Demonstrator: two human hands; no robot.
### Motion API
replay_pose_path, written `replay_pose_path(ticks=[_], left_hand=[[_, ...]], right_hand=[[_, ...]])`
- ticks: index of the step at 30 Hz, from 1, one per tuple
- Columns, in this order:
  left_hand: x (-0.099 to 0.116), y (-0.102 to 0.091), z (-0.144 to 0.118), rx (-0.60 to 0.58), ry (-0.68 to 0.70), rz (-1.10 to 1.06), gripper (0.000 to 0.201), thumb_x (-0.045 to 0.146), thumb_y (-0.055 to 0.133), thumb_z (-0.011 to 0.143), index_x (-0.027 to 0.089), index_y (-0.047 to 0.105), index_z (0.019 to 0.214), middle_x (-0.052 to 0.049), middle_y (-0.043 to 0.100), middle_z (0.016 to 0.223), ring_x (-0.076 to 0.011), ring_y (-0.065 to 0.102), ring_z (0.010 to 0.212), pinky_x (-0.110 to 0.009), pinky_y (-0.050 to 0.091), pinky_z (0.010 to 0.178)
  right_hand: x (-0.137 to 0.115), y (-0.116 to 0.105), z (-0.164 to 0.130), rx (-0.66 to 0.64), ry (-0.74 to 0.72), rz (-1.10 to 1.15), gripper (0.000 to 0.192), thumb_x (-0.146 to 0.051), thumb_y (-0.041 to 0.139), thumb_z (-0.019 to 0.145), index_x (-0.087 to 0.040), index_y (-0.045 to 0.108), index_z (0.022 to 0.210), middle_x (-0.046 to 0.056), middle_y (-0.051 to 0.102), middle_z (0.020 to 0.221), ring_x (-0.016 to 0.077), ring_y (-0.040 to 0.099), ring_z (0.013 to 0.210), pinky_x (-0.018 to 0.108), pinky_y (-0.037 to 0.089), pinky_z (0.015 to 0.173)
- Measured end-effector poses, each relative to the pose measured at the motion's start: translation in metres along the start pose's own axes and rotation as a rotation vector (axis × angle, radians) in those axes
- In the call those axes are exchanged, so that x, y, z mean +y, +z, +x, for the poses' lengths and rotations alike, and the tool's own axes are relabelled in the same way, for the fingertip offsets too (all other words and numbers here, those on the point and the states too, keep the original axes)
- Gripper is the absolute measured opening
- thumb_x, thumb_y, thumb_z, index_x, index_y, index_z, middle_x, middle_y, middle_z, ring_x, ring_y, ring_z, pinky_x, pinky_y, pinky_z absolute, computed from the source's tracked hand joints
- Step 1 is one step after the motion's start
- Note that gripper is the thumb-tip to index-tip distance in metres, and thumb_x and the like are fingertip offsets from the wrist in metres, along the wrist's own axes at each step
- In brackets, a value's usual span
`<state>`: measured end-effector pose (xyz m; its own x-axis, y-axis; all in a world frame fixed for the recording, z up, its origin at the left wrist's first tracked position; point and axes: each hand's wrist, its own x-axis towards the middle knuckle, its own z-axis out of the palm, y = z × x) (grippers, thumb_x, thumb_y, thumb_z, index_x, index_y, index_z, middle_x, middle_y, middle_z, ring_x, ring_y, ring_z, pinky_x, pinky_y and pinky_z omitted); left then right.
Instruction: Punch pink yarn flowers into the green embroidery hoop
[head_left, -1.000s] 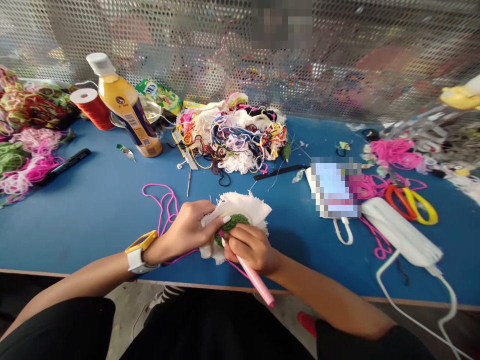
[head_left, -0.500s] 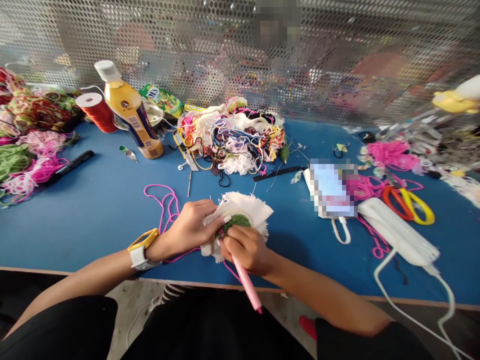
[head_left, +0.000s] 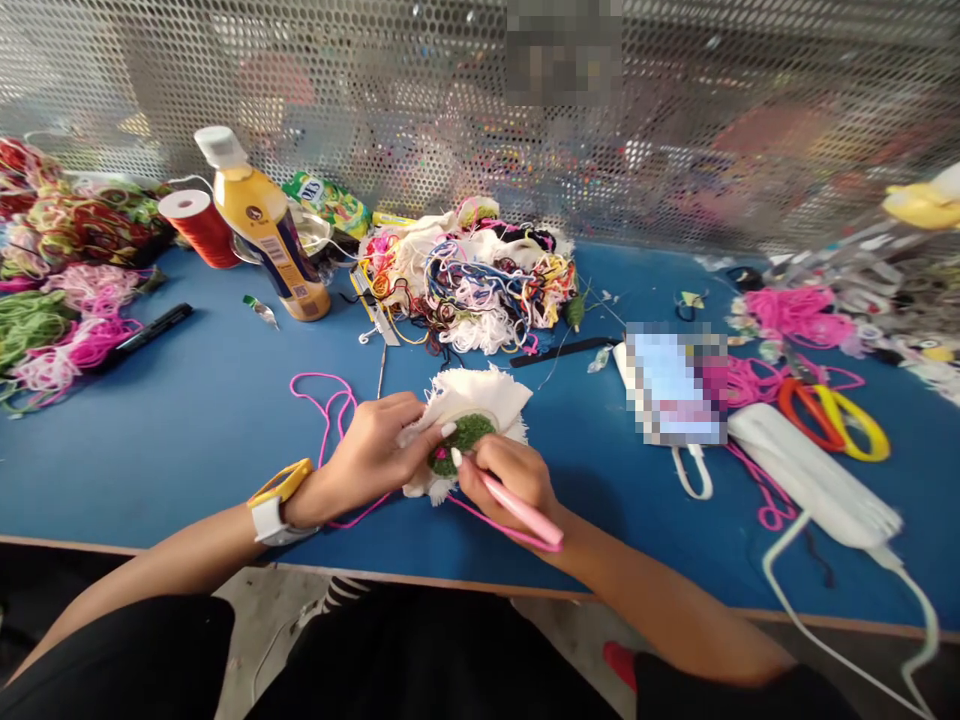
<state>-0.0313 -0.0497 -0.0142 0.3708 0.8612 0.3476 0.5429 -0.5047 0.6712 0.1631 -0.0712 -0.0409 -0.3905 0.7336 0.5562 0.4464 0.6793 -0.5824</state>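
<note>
Head view shows a fringed white cloth [head_left: 502, 392] on the near side of the tangled yarn heap [head_left: 480, 275], held over the blue desk [head_left: 187, 430]. Within its pale rounded border, green loops [head_left: 474, 432] cover most of what shows, with one small pink spot [head_left: 440, 454] among them; the pink looks barely begun, and the outer fabric is bare. How much is left cannot be told, since both hands cover parts of it. The left hand [head_left: 379, 440] grips the cloth, thumb on top, other fingers largely hidden. The right hand [head_left: 510, 470] pinches a pink punch needle [head_left: 529, 512], its long axis slanting: butt pointing rightward and away from the heap, hidden tip toward the cloth. Pink yarn [head_left: 322, 375] loops nearer than the heap and to its left; a strand reaches the butt.
</note>
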Motion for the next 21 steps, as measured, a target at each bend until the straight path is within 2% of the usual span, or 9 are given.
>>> replay_pose_path(ticks=[2, 3, 6, 9, 12, 16, 21], left_hand=[[0.003, 0.000, -0.002, -0.004, 0.049, -0.005, 0.035, 0.027, 0.056, 0.091, 0.017, 0.045, 0.059, 0.003, 0.044, 0.059, -0.0080, 0.037, 0.055, -0.023, 0.028, 0.052], [0.003, 0.000, -0.002, -0.007, 0.041, -0.007, 0.035, 0.027, 0.056, 0.091, 0.017, 0.046, 0.059, 0.002, 0.045, 0.059, -0.0081, 0.037, 0.055, -0.023, 0.028, 0.052], [0.001, -0.001, 0.001, -0.035, -0.110, -0.028, 0.037, 0.034, 0.057, 0.089, 0.016, 0.047, 0.058, 0.003, 0.045, 0.056, -0.0077, 0.036, 0.053, -0.022, 0.028, 0.051], [-0.007, -0.003, 0.006, -0.103, -0.297, -0.122, 0.038, 0.044, 0.057, 0.086, 0.014, 0.056, 0.063, 0.003, 0.048, 0.057, -0.0079, 0.039, 0.054, -0.020, 0.028, 0.049], [-0.016, -0.002, 0.008, -0.145, -0.395, -0.219, 0.041, 0.050, 0.058, 0.084, 0.011, 0.065, 0.073, 0.000, 0.055, 0.061, -0.0092, 0.044, 0.057, -0.019, 0.032, 0.049], [-0.024, 0.001, 0.008, -0.152, -0.428, -0.271, 0.043, 0.052, 0.059, 0.083, 0.010, 0.069, 0.080, -0.003, 0.063, 0.066, -0.0109, 0.050, 0.060, -0.019, 0.037, 0.050], [-0.027, 0.003, 0.007, -0.166, -0.421, -0.278, 0.042, 0.051, 0.060, 0.083, 0.010, 0.068, 0.077, -0.003, 0.064, 0.067, -0.0108, 0.050, 0.060, -0.018, 0.038, 0.050]], right_hand=[[0.002, 0.003, 0.000, -0.003, -0.032, -0.024, 0.031, -0.016, 0.053, 0.091, -0.024, 0.040, 0.063, -0.003, 0.043, 0.055, 0.0119, 0.041, 0.050, 0.026, 0.037, 0.051], [0.003, 0.003, 0.001, -0.036, -0.062, -0.011, 0.030, -0.017, 0.053, 0.091, -0.023, 0.042, 0.065, -0.003, 0.045, 0.056, 0.0121, 0.044, 0.052, 0.026, 0.038, 0.052], [0.008, -0.001, 0.003, -0.129, -0.097, 0.103, 0.018, -0.016, 0.054, 0.092, -0.022, 0.051, 0.075, 0.001, 0.057, 0.068, 0.0133, 0.056, 0.063, 0.025, 0.047, 0.060], [0.010, -0.005, 0.003, -0.084, 0.004, 0.228, 0.015, -0.013, 0.056, 0.088, -0.022, 0.050, 0.078, 0.000, 0.058, 0.071, 0.0124, 0.057, 0.064, 0.025, 0.049, 0.063], [0.010, -0.006, -0.002, -0.048, 0.105, 0.306, 0.017, -0.012, 0.056, 0.085, -0.022, 0.047, 0.075, -0.001, 0.056, 0.069, 0.0112, 0.054, 0.060, 0.024, 0.046, 0.059], [0.013, -0.005, -0.009, -0.055, 0.204, 0.357, 0.014, -0.017, 0.054, 0.086, -0.022, 0.047, 0.076, -0.002, 0.054, 0.068, 0.0111, 0.050, 0.058, 0.024, 0.042, 0.055], [0.015, -0.004, -0.010, -0.099, 0.257, 0.358, 0.015, -0.020, 0.053, 0.086, -0.022, 0.046, 0.074, -0.003, 0.048, 0.063, 0.0116, 0.047, 0.056, 0.025, 0.039, 0.053]])
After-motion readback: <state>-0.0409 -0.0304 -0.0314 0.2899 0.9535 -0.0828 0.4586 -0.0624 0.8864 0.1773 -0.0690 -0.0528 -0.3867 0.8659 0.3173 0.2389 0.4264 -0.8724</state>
